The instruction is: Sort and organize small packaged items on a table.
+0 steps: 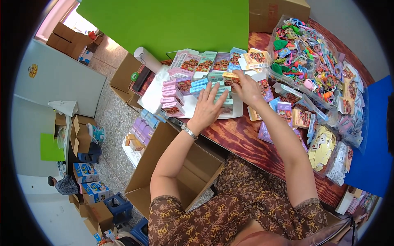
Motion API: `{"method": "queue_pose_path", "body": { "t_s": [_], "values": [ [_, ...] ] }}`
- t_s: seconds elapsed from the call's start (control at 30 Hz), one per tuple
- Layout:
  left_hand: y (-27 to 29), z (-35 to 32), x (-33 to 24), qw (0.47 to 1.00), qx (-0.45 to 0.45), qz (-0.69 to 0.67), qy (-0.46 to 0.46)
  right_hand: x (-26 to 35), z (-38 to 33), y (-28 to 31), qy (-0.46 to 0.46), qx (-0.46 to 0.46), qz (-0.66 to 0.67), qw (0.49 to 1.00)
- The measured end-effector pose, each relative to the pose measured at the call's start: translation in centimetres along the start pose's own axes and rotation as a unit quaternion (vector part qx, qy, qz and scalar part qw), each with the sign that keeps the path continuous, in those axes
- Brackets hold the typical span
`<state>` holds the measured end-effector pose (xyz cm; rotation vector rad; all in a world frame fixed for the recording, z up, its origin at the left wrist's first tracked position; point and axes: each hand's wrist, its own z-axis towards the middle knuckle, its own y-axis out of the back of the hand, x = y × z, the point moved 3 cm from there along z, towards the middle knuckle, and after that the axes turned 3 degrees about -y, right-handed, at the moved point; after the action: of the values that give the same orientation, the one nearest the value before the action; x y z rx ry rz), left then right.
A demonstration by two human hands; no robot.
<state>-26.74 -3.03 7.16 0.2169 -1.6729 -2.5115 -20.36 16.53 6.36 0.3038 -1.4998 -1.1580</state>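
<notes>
Brown cardboard walls an open carton [164,164] below the near edge of a white tray [189,106], on which small boxes stand in coloured rows; a careless nudge toward the person could send one over. Above the tray, the left hand [208,107] has its fingers slightly apart on the blue boxes [199,84] and green boxes [226,107]; uneven pressure might topple them. Toward the tray's right, the right hand [248,88] puts fingertips to a yellow box [230,78]; whether they clamp it cannot be told. Tugged sideways, it could drag its neighbours. Pink boxes [172,101] at the tray's left could slide if knocked. Right of the tray, heaped trinkets [303,53] could spill should the right forearm bump them. Fine lettering on the small boxes is too small to read. Beyond the tray stands a green board [172,24]; far to its left, blue-and-white cartons [92,190] carry bold print.
</notes>
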Motion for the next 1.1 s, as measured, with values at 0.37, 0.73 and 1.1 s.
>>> {"method": "queue_pose_path", "body": {
  "t_s": [0.37, 0.73, 1.1],
  "values": [
    [-0.5, -0.2, 2.3, 0.997, 0.058, -0.038, -0.019, -3.2, -4.1, 4.4, -0.015, 0.090, 0.040, 0.995],
    [-1.1, -1.7, 2.0, 0.997, -0.020, -0.073, 0.018, 3.4, -3.1, 5.9, 0.114, 0.079, -0.061, 0.988],
    [1.2, -7.4, 4.6, 0.968, -0.169, -0.177, 0.051, 10.2, 4.9, -6.1, 0.243, 0.172, -0.051, 0.953]
  ]
}}
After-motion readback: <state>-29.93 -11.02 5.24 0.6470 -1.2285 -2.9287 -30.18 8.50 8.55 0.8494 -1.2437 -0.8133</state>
